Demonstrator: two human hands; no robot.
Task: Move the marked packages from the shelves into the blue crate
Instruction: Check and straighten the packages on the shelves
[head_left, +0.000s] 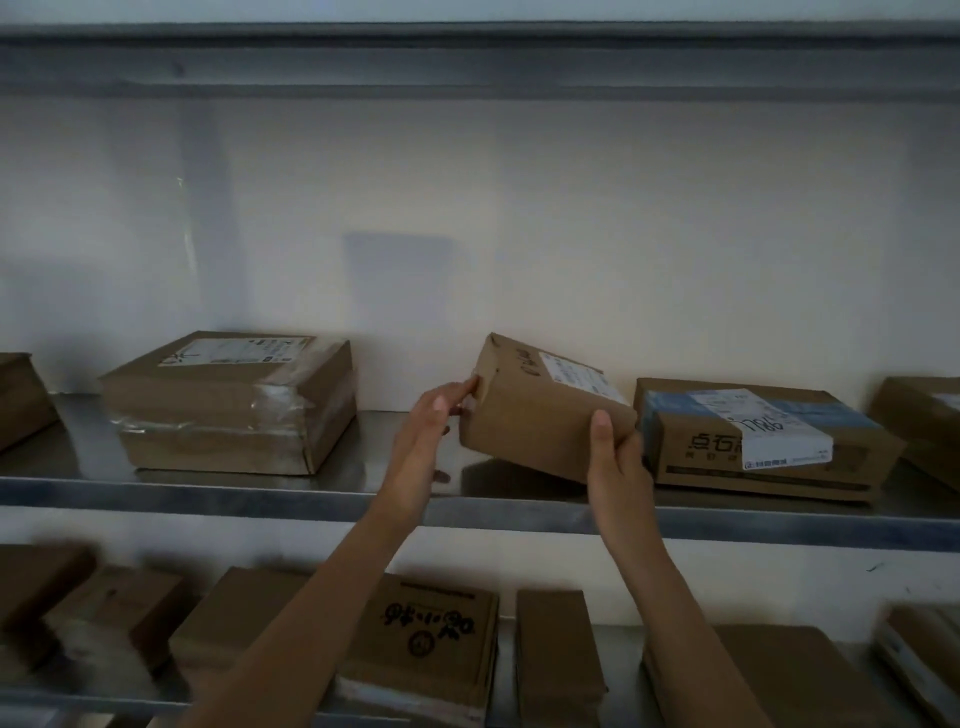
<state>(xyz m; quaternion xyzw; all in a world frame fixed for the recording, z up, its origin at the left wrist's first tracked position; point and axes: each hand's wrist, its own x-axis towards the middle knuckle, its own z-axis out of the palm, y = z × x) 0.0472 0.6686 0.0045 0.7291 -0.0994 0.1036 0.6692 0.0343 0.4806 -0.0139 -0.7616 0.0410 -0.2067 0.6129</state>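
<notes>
A small cardboard package (540, 410) with a white label and a black handwritten mark is tilted up off the metal shelf (208, 491), its left end raised. My right hand (615, 462) grips its lower right corner, thumb on the front face. My left hand (434, 421) touches its left end with straight fingers. The blue crate is not in view.
On the same shelf lie a large taped box (228, 402) at left, a box with blue tape and a white label (763, 441) close to the right, and boxes at both edges. The lower shelf (623, 654) holds several flat cardboard boxes. A shelf beam (467, 57) runs overhead.
</notes>
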